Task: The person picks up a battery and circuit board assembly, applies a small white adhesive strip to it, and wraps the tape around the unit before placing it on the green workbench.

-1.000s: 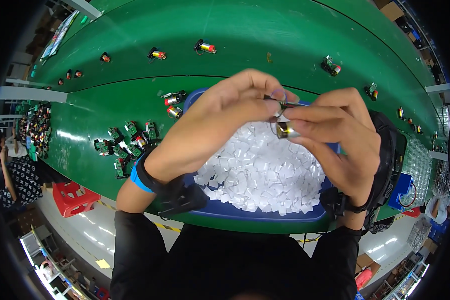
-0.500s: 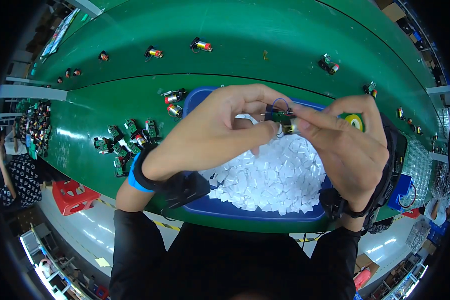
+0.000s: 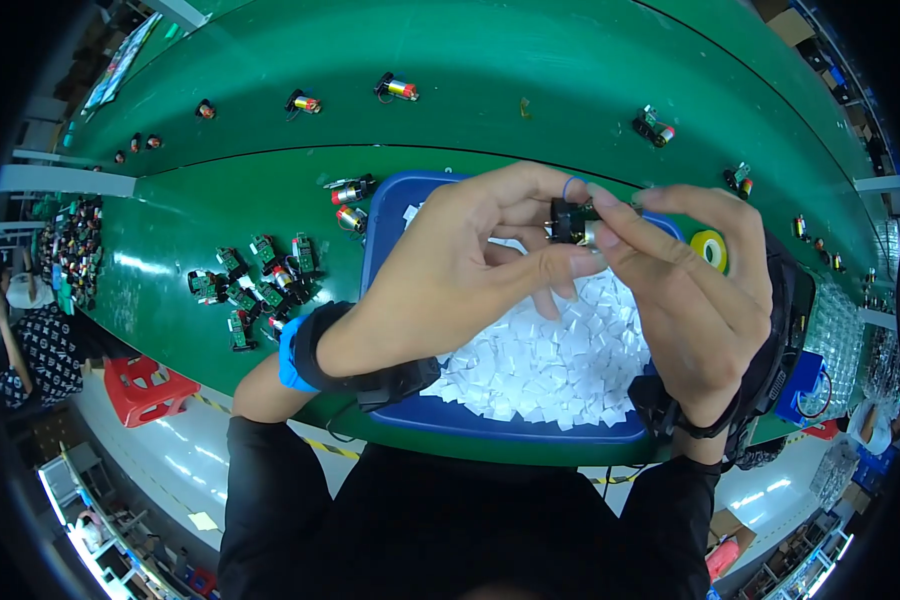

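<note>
Above a blue tray [image 3: 530, 431] full of small white slips [image 3: 540, 365], both my hands meet on a small electronic assembly [image 3: 567, 221]. It has a black housing, a bit of green circuit board and a thin blue wire looping up. My left hand [image 3: 460, 265] is closed on it from the left, thumb below and fingers behind. From the right, my right hand [image 3: 695, 290] pinches its other end between thumb and index finger. Fingers cover part of the assembly, so its right end is partly hidden.
Green circuit boards [image 3: 267, 285] lie piled on the left of the green table [image 3: 160, 300]. Two red-and-silver cylinder assemblies [image 3: 350, 192] sit by the tray. A yellow tape roll [image 3: 710, 250] is behind my right hand. More assemblies [image 3: 400, 90] stand along the far strip.
The assembly has turned between my fingers, so its black housing now shows more plainly. My left hand and forearm have shifted slightly right.
</note>
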The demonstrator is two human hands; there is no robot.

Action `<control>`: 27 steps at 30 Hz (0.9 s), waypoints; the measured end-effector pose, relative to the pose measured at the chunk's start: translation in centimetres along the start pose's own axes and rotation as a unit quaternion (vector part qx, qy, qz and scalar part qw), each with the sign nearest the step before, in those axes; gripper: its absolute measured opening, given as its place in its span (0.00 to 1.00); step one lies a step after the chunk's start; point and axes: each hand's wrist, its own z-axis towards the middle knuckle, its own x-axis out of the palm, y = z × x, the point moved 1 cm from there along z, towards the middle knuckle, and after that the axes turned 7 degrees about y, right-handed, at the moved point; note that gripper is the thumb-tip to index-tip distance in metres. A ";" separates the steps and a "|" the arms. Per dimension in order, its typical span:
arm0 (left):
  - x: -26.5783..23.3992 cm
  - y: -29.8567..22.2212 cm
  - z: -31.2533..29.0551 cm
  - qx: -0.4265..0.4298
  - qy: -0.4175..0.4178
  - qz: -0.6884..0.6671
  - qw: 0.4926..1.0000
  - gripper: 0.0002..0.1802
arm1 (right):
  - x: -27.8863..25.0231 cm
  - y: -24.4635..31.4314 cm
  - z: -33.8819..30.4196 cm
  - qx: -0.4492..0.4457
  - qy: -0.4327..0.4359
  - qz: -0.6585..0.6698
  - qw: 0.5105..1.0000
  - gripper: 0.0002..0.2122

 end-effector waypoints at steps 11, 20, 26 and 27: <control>-0.3 0.4 0.4 0.139 -0.046 0.004 0.989 0.21 | 0.1 0.2 -1.1 0.146 -0.032 0.274 0.950 0.20; -0.1 0.3 0.0 0.179 -0.045 0.094 0.978 0.20 | 0.8 0.4 -1.0 0.139 -0.063 0.391 0.907 0.16; -0.3 0.3 0.0 0.215 -0.062 0.216 0.950 0.20 | 1.1 0.7 -1.0 0.182 -0.059 0.501 0.844 0.15; -0.4 0.4 0.0 0.224 -0.071 0.254 0.938 0.20 | 1.2 0.8 -0.9 0.210 -0.059 0.540 0.813 0.15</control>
